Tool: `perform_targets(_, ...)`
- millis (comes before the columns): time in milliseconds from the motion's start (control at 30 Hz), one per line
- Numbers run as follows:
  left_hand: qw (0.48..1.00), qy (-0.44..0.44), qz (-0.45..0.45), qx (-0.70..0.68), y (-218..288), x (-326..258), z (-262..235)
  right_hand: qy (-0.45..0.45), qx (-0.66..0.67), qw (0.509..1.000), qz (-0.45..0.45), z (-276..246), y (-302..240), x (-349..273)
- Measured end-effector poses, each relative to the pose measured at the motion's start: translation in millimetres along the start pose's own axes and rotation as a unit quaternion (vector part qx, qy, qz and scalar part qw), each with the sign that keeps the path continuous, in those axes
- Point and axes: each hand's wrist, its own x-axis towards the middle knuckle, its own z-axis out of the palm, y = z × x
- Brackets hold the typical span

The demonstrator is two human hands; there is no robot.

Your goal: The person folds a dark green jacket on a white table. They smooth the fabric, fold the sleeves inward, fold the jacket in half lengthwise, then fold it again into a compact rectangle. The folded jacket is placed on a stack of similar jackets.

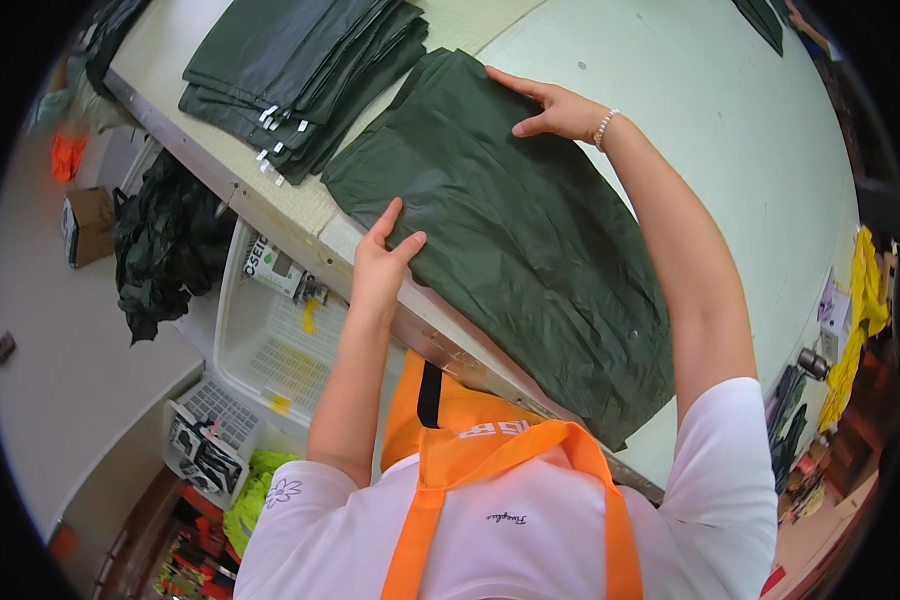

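A dark green piece of coated fabric (510, 230), folded into a long shape, lies slantwise over the table in front of me. My right hand (565, 110) rests along its far right edge, thumb and fingers spread apart on the cloth. At the near left edge is my left hand (378, 265), index finger and thumb stretched out and apart against the fabric; its other fingers are partly hidden. Beyond the piece's far left end sits a stack of folded dark green garments (305, 70) with several small white labels showing at the near side.
A white plastic basket (232, 330) stands below the table's metal edge (210, 170) on the left. Bunched dark green fabric (165, 240) hangs beside it, near a cardboard box (90, 225). A smaller crate (185, 440) is lower left. Yellow fabric (855, 320) lies far right.
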Motion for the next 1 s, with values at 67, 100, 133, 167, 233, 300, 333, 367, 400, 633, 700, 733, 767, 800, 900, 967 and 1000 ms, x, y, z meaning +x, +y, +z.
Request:
perform_targets(67,1.0,-0.013,0.008,0.019,15,-4,6,-0.011,-0.098,0.995,0.019,-6,-3,-11)
perform_targets(100,0.999,-0.017,0.022,0.021,19,-8,8,-0.017,-0.148,0.988,0.029,-10,-7,-15)
perform_targets(133,0.999,-0.02,0.036,0.021,21,-13,9,-0.035,-0.157,0.978,0.135,-13,-12,-24)
perform_targets(167,0.999,-0.013,0.038,0.01,18,-18,11,-0.036,-0.147,0.977,0.148,-14,-13,-31)
perform_targets(233,0.999,0.007,0.038,-0.009,5,-29,12,-0.04,-0.123,0.976,0.173,-13,-11,-42)
perform_targets(300,1.0,-0.002,0.03,-0.008,-3,-29,17,-0.034,-0.061,0.989,0.133,-11,12,-40)
perform_targets(333,0.999,-0.005,0.036,-0.018,-11,-22,16,-0.021,-0.051,0.993,0.109,-8,17,-37)
perform_targets(367,0.999,-0.006,0.043,-0.027,-14,-19,16,-0.01,-0.04,0.996,0.082,-5,21,-32)
perform_targets(400,0.998,0.002,0.026,-0.065,-15,-18,16,0.004,-0.004,0.998,0.06,-3,23,-30)
perform_targets(633,0.993,-0.091,-0.037,-0.069,39,-55,23,0.044,-0.175,0.983,0.019,-14,-46,-86)
perform_targets(700,0.968,-0.201,-0.118,-0.094,69,-94,13,0.001,-0.319,0.944,0.087,-14,-105,-126)
perform_targets(733,0.95,-0.241,-0.158,-0.124,78,-117,3,-0.029,-0.393,0.917,0.067,-9,-143,-140)
perform_targets(767,0.919,-0.275,-0.21,-0.187,85,-139,-3,-0.056,-0.464,0.883,0.047,-5,-168,-148)
perform_targets(800,0.887,-0.312,-0.243,-0.239,84,-150,-3,-0.045,-0.441,0.894,-0.069,-12,-167,-159)
perform_targets(900,0.821,-0.307,-0.266,-0.401,57,-133,-9,-0.11,-0.201,0.973,0.003,-36,-146,-144)
perform_targets(967,0.802,-0.25,-0.291,-0.457,28,-87,-5,0.001,-0.131,0.99,0.058,-29,-84,-123)
perform_targets(1000,0.857,-0.177,-0.28,-0.394,25,-59,6,0.073,-0.062,0.988,0.124,-22,-40,-103)
